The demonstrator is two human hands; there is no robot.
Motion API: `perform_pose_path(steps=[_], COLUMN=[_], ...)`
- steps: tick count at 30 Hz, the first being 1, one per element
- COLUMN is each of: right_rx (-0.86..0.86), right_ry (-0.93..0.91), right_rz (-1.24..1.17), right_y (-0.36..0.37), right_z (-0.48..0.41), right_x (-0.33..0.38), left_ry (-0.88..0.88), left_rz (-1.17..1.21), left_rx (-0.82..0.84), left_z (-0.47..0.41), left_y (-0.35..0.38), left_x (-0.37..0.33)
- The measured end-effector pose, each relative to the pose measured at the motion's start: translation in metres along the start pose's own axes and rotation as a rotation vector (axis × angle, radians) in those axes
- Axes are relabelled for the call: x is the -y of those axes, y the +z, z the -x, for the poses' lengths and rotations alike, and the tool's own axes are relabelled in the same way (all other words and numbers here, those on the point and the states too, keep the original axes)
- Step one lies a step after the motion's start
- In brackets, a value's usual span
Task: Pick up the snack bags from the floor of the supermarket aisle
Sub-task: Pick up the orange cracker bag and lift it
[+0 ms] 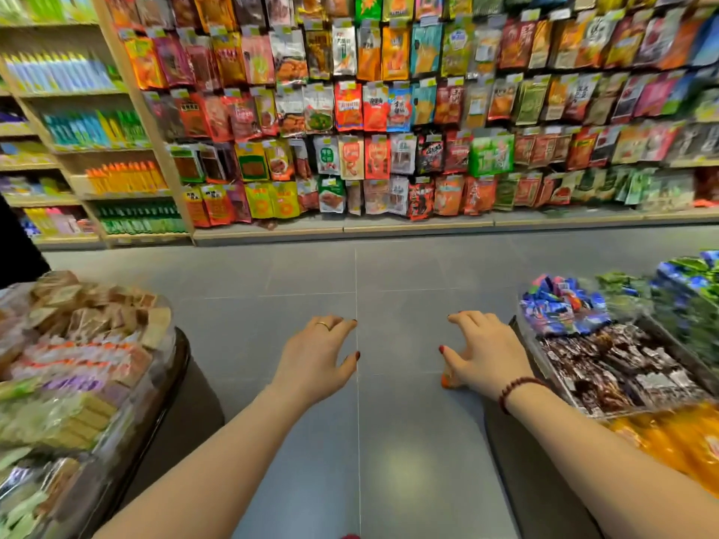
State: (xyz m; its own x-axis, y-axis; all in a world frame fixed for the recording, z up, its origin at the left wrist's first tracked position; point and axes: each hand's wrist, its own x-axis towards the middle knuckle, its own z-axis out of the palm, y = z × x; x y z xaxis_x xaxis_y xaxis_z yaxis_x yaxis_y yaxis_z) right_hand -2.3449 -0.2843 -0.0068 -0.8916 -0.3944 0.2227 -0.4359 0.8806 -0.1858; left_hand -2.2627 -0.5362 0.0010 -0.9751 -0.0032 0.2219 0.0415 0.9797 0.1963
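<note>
My left hand (317,359) reaches out over the grey floor tiles (311,274), palm down, fingers relaxed and holding nothing; it wears a ring. My right hand (486,354) is stretched out beside it, fingers spread, with a bead bracelet at the wrist. A small orange packet (449,379) peeks out from under the right palm; most of it is hidden, and I cannot tell whether the hand touches it. No other snack bag is plain to see on the floor.
Hanging snack bags (389,110) fill the wall rack ahead, above a low plinth (389,227). A round display of wrapped snacks (78,363) stands at my left, and bins of sweets (607,352) at my right. Shelves of boxed goods (97,126) are at far left.
</note>
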Motion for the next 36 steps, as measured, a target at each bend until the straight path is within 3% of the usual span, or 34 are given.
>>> perform_pose_path(steps=[9, 18, 27, 36], right_rx=[0.058, 0.153, 0.141, 0.103], right_ry=[0.087, 0.144, 0.236, 0.445], right_rz=[0.082, 0.088, -0.001, 0.009], right_y=[0.041, 0.091, 0.115, 0.113], right_z=[-0.173, -0.318, -0.485, -0.568], right_x=[-0.013, -0.061, -0.175, -0.283], left_ry=[0.090, 0.132, 0.216, 0.431], left_rz=[0.032, 0.055, 0.028, 0.066], left_rx=[0.046, 0.103, 0.137, 0.158], left_z=[-0.188, -0.356, -0.565, -0.736], left_y=[0.026, 0.077, 0.126, 0.177], left_x=[0.080, 0.113, 0.084, 0.026])
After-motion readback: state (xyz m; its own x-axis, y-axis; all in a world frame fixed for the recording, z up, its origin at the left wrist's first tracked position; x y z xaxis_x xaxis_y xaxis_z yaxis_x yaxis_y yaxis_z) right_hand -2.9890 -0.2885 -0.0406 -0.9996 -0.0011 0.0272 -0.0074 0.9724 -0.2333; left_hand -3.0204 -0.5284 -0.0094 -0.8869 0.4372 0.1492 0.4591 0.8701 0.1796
